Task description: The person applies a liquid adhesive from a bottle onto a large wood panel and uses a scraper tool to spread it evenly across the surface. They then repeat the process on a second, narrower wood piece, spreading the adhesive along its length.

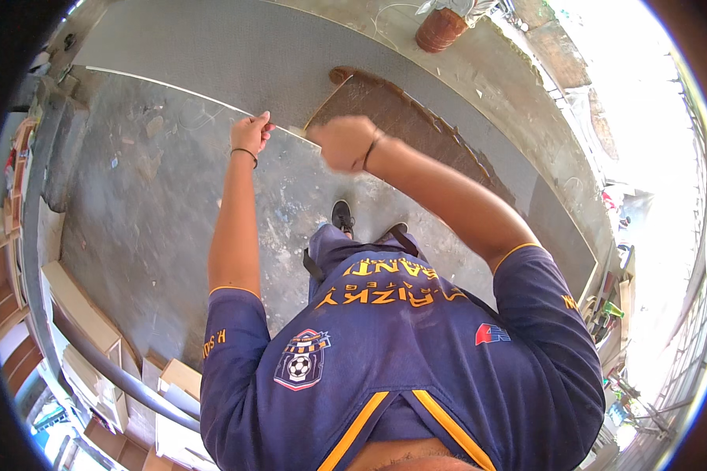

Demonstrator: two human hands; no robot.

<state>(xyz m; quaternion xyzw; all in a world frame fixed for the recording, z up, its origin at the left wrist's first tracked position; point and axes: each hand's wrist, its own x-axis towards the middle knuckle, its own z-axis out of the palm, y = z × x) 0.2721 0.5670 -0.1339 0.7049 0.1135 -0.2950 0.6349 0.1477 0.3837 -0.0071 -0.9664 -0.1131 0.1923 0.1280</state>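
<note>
A thin white strip point(184, 93) runs along the near edge of a large grey board point(236, 47); whether it is separate from that edge I cannot tell. My left hand point(251, 135) is closed at the strip, thumb uppermost. Just to its right, my right hand point(346, 143) is a closed fist, smeared by motion. At its fingertips shows a small pale flat piece point(297, 132), too blurred to name. Beyond the right hand, a dark brown panel point(393, 118) with a curved, carved-looking edge lies on the grey board.
My shoes point(342, 215) stand on a stained grey concrete floor point(157, 228). A reddish-brown bucket-like container point(440, 31) sits beyond the board. Wooden drawer-like pieces point(78, 310) and a dark curved tube point(114, 369) are at the left. Clutter lines the bright right side.
</note>
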